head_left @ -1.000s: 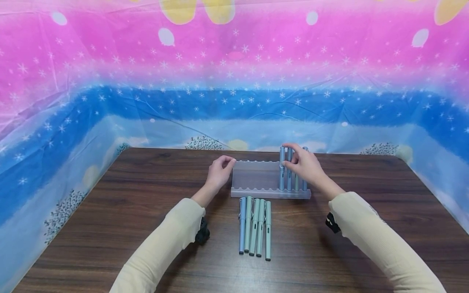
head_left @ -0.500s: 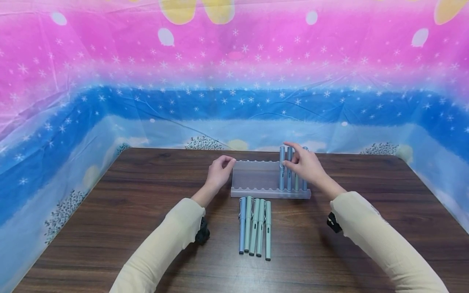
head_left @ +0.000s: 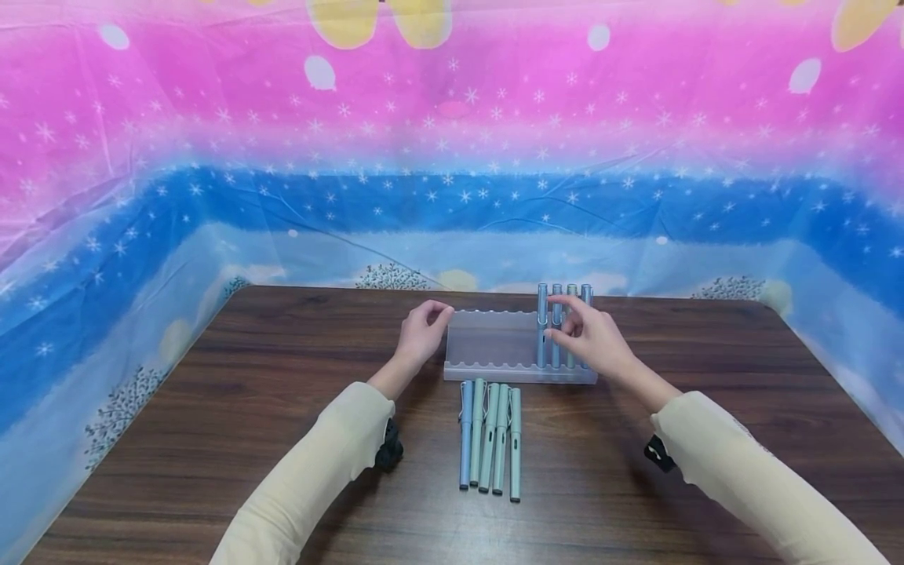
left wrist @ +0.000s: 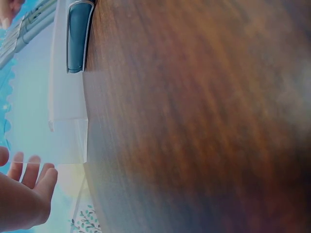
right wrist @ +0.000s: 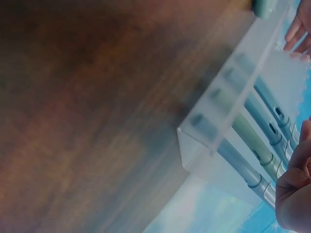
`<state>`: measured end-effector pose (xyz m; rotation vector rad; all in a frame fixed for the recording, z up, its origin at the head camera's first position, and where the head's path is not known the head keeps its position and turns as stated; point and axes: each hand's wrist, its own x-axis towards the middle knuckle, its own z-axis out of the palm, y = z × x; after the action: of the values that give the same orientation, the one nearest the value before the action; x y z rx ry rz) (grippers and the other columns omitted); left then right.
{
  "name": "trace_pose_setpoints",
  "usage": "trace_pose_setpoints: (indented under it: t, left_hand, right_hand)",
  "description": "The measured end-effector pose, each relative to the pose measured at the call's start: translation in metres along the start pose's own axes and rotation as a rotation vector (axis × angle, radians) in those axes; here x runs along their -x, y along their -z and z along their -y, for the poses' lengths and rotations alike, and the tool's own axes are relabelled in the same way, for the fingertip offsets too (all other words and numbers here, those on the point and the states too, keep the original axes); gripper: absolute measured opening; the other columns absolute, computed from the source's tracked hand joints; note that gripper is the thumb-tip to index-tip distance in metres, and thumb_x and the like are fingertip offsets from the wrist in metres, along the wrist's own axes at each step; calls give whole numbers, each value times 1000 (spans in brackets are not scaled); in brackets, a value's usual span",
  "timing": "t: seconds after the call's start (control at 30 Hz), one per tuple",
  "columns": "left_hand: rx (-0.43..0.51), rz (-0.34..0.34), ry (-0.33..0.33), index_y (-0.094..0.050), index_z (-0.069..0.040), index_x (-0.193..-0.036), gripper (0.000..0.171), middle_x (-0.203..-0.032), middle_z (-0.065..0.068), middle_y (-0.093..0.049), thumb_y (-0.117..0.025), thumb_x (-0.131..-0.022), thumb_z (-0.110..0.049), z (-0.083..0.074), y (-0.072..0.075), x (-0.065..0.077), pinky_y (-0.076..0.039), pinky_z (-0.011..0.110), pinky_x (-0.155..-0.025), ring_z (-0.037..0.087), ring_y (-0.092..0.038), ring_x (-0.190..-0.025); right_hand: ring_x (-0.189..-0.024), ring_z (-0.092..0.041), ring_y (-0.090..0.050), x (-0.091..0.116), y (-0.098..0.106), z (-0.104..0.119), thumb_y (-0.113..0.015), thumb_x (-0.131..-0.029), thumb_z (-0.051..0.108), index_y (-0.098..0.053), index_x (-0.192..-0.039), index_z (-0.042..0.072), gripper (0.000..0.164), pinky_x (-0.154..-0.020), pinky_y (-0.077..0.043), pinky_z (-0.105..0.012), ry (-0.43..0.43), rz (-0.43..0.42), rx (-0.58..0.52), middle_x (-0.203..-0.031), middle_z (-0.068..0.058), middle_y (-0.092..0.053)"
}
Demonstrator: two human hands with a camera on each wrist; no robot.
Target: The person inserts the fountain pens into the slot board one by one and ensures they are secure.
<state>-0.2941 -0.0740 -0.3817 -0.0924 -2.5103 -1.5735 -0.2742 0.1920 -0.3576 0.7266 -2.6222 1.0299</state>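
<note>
A frosted, clear pen rack (head_left: pixel 487 337) with scalloped edges stands on the table. My left hand (head_left: pixel 421 333) pinches its upper left corner; the left wrist view shows the fingertips (left wrist: pixel 31 167) at the panel's side edge. Upright in the right-hand slots are several pens: a blue-grey pen (head_left: pixel 542 297) leftmost, a green pen (head_left: pixel 571 292) among other blue-grey ones. My right hand (head_left: pixel 596 339) is in front of these pens, thumb and index finger spread apart close to the leftmost pen and curled round nothing. It partly hides the pens behind it.
In front of the rack lie a blue pen (head_left: pixel 466 439) and several light green pens (head_left: pixel 516 443), side by side on the brown wooden table (head_left: pixel 297 408). A patterned pink and blue cloth (head_left: pixel 438 141) hangs round the table's back and sides.
My right hand has come down slightly, its index finger dropping away from the pen tops, so the green pen's top now shows. The left hand and the rack stay put.
</note>
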Motion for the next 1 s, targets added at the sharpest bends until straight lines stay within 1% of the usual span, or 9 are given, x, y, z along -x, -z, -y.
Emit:
trace_pose_setpoints:
  t: [0.07,0.2,0.43,0.63,0.8,1.0]
  left_hand:
    - [-9,-7,-9,-60,-3,-101,24,-98,10,-60,-51,-90,-22,0,0,0,-43,34,-79,22,-55,-88]
    - [-8,-10,0,-60,-4,-101,24,-98,9,-60,-52,-90,-23,1,-1,-1,-43,34,-79,22,-55,-87]
    - [-9,-5,3,-60,-4,-101,24,-99,9,-60,-51,-90,-24,2,-1,-2,-43,34,-79,22,-55,-88]
    - [-6,-2,4,-59,-4,-101,24,-99,9,-60,-51,-90,-23,1,0,-1,-43,33,-78,21,-55,-88]
    - [1,0,-5,-59,-3,-101,24,-99,9,-60,-51,-90,-23,2,0,0,-44,34,-78,21,-54,-89]
    - [8,5,2,-59,-4,-102,25,-99,9,-59,-50,-91,-24,1,1,1,-44,34,-78,21,-54,-89]
  right_hand:
    - [-48,-14,-46,4,-2,0,-64,-81,15,-46,-124,10,47,-48,-39,-31,-4,16,-12,-63,3,-53]
    - [-49,-14,-45,13,-6,1,-64,-82,16,-48,-123,10,45,-48,-38,-30,-10,39,-20,-64,5,-53]
    - [-51,-15,-46,25,-11,5,-64,-81,16,-51,-118,9,39,-48,-38,-29,-59,86,-72,-65,1,-55]
    - [-51,-14,-45,32,-17,4,-63,-82,16,-53,-115,7,36,-46,-38,-27,-100,124,-106,-64,3,-55]
    - [-46,-16,-45,37,-23,4,-63,-81,16,-55,-112,6,33,-41,-38,-27,-169,182,-176,-64,-2,-57]
    - [-45,-19,-48,40,-30,4,-65,-80,24,-56,-109,7,35,-42,-44,-32,-287,258,-272,-67,-7,-59]
